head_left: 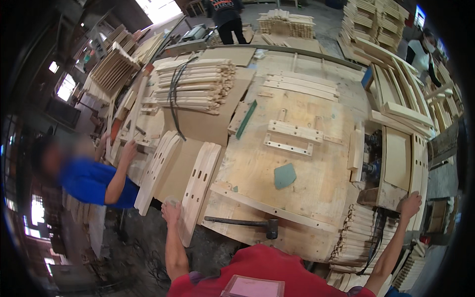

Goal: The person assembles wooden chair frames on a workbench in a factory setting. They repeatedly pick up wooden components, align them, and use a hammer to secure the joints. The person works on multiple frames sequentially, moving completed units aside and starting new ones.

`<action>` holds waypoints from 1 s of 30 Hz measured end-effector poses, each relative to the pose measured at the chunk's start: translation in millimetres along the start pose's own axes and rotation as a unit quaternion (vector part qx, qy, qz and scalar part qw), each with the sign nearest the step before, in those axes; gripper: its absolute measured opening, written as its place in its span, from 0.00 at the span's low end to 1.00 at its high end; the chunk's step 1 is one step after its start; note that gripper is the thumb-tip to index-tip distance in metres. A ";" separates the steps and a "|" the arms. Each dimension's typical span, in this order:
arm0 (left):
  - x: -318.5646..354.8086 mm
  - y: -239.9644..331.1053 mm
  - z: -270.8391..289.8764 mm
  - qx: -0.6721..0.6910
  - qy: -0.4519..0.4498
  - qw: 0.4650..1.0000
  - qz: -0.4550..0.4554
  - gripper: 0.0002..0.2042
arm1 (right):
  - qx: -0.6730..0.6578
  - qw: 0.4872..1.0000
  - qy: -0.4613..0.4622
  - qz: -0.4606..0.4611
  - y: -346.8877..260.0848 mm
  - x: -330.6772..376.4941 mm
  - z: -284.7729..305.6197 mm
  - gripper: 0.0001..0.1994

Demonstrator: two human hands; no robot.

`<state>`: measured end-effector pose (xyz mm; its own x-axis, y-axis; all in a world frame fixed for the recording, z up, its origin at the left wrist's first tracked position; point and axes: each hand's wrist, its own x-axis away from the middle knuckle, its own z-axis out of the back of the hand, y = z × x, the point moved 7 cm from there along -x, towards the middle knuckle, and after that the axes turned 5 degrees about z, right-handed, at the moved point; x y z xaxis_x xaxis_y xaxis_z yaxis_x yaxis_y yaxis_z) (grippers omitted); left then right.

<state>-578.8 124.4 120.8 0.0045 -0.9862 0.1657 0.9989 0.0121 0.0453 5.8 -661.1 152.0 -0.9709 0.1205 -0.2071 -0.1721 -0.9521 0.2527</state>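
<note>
My left hand [171, 211] is at the table's near left edge, its fingers curled over a small pale thing that I cannot make out. Right beside it lies a slotted wooden board [202, 171] with oval holes, reaching past the table edge. More slotted boards [161, 161] lie to its left. On the far right my right hand [410, 204] is closed round the edge of an upright slotted board [419, 161], next to a brown panel [397, 156]. Between my arms a black-headed mallet [272, 228] rests near the front edge, below a long wooden rail [269, 208].
A co-worker in a blue shirt [86, 180] handles a wooden strip at the left. A strapped bundle of slats [195, 84] lies at the back left. A wooden jig [294, 134] and a green scrap [285, 176] are on the plywood table [247, 183]. Slats [363, 235] are stacked near right.
</note>
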 end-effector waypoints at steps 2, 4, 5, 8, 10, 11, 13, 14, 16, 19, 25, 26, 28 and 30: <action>-4.7 -8.2 -1.8 0.039 -0.128 0.990 -0.041 0.35 | -0.034 0.995 -0.091 -0.009 1.4 0.2 5.7 0.27; 4.7 -19.6 -39.9 0.164 -0.257 0.952 -0.035 0.34 | -0.060 0.998 0.010 0.007 23.8 -15.5 51.8 0.28; 6.8 -14.8 -64.1 0.209 -0.325 0.922 -0.033 0.33 | -0.065 0.997 0.047 0.013 34.1 -15.2 66.4 0.28; 6.4 -23.4 -51.6 0.287 -0.281 0.914 -0.052 0.24 | -0.169 0.985 0.020 -0.008 19.1 28.3 65.4 0.25; 0.8 -43.1 -35.3 0.307 -0.233 0.921 -0.051 0.19 | -0.368 0.930 -0.024 0.014 -0.4 62.5 67.5 0.24; -3.9 -55.3 -38.7 0.274 -0.239 0.931 -0.031 0.17 | -0.507 0.860 -0.039 0.048 -10.0 80.5 73.3 0.24; -8.1 -68.0 -32.9 0.259 -0.201 0.941 -0.081 0.13 | -0.546 0.835 -0.053 0.048 -43.2 120.6 73.7 0.25; -6.6 -78.1 -23.2 0.300 -0.187 0.931 -0.088 0.11 | -0.601 0.793 -0.094 0.029 -85.1 140.8 74.2 0.24; -2.1 -64.9 -33.8 0.398 -0.194 0.888 -0.120 0.09 | -0.671 0.701 -0.238 0.028 -130.5 161.8 67.8 0.22; 26.3 52.4 -56.5 0.477 -0.320 0.784 -0.235 0.22 | -0.630 0.703 -0.325 -0.053 -182.9 175.0 29.8 0.18; 41.6 292.8 -96.6 0.325 -0.212 0.820 -0.420 0.32 | -0.377 0.925 -0.047 0.019 -264.5 131.4 -10.6 0.23; 35.0 310.9 -90.4 0.236 -0.120 0.858 -0.440 0.33 | -0.374 0.926 -0.040 0.025 -283.0 133.7 -8.0 0.23; 36.4 331.8 -97.1 0.145 -0.062 0.888 -0.431 0.33 | -0.337 0.941 -0.034 0.022 -289.4 144.4 -16.3 0.24; 36.4 344.2 -102.6 0.103 -0.022 0.893 -0.437 0.33 | -0.289 0.954 -0.050 0.053 -288.5 146.4 -24.6 0.25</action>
<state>-230.0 75.7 41.4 -0.7792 -0.6266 0.0169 0.5903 -0.7245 0.3559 -82.6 -375.7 25.5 -0.9938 0.0137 -0.1103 0.0205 -0.9527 -0.3032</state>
